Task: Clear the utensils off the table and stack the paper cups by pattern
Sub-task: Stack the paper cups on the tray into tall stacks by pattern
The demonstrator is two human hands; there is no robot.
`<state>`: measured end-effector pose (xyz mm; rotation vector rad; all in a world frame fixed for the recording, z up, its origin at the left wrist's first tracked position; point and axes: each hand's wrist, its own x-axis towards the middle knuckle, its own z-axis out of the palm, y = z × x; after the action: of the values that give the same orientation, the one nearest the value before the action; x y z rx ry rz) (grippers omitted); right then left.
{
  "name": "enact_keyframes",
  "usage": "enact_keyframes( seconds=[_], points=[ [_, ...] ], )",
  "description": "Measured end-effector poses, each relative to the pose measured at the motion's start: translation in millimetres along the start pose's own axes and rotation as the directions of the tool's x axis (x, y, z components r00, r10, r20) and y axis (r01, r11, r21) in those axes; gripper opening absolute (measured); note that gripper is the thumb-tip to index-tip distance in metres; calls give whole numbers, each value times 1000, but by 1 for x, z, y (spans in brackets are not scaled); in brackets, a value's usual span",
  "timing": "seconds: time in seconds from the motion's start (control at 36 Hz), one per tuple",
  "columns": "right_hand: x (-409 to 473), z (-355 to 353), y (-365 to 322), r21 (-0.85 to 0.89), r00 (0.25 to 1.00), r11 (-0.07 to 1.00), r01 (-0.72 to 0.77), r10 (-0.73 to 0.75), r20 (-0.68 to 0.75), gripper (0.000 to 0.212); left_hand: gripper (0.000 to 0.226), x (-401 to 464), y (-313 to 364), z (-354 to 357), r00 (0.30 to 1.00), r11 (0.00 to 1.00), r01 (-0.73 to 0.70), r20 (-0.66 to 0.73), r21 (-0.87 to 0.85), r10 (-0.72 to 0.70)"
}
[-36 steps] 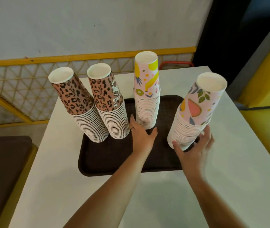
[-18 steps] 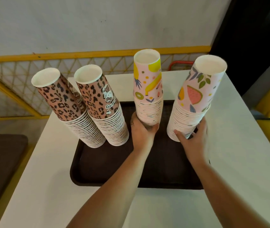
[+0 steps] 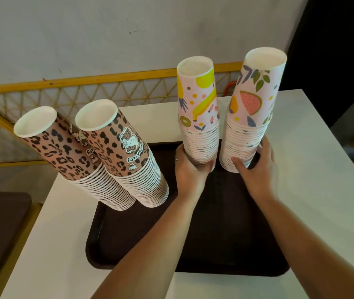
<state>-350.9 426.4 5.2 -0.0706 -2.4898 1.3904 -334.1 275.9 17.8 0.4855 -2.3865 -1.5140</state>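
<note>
Both fruit-pattern stacks now stand closer together than a second ago, and the right one has come from the tray edge onto the tray (image 3: 111, 238). Left hand (image 3: 190, 169) reaches forward with a nearly straight arm and its fingers curl round the base of the left fruit stack (image 3: 199, 126). Right hand (image 3: 257, 169) grips the base of the right fruit stack (image 3: 250, 117), thumb in front, fingers behind it. These two stacks are upright, pale pink with bananas, kiwi, watermelon and leaves, and they stand just beside each other at the far right part of the dark brown tray. Two leopard-pattern stacks (image 3: 115, 169) lean to the left, touching each other, on the tray's far left corner. Each stack shows many white rims below its top cup. The tray lies on the white desk (image 3: 314, 190).
</note>
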Motion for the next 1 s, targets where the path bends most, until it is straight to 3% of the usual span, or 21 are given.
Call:
enact_keyframes(
  seconds=[0.19, 0.36, 0.5, 0.67, 0.75, 0.86, 0.92, 1.0],
  points=[
    [-1, 3, 0, -10, 999, 1000, 8, -8, -43, 79, 82, 8, 0, 3, 1000, 1000, -1, 12, -17, 1],
    [4, 8, -3, -117, 997, 993, -26, 17, -71, 96, 83, 11, 0, 5, 1000, 1000, -7, 12, -20, 7],
    [9, 8, -1, -184, 996, 983, -21, 4, -90, 89, 82, 11, -1, 6, 1000, 1000, -15, 1, -14, 15],
    [-2, 7, -5, -205, 991, 977, -57, 31, -128, 91, 96, -6, -3, 1, 999, 999, 42, 6, 31, -42],
    [-21, 11, -14, -181, 980, 980, -83, 47, -194, 89, 74, -32, 0, -14, 999, 999, 36, -14, 29, -36],
    [-53, 20, -32, -88, 969, 993, -75, 52, -241, 83, 37, -73, -5, -45, 974, 978, -202, -94, 45, 206],
    [-70, 26, -42, -19, 979, 998, -52, 47, -198, 77, 23, -90, -12, -65, 956, 964, -257, -127, 65, 264],
    [-92, 37, -56, 11, 997, 999, 50, -50, -65, 69, 20, -103, -24, -96, 950, 978, -204, -231, 47, 209]
  ],
)
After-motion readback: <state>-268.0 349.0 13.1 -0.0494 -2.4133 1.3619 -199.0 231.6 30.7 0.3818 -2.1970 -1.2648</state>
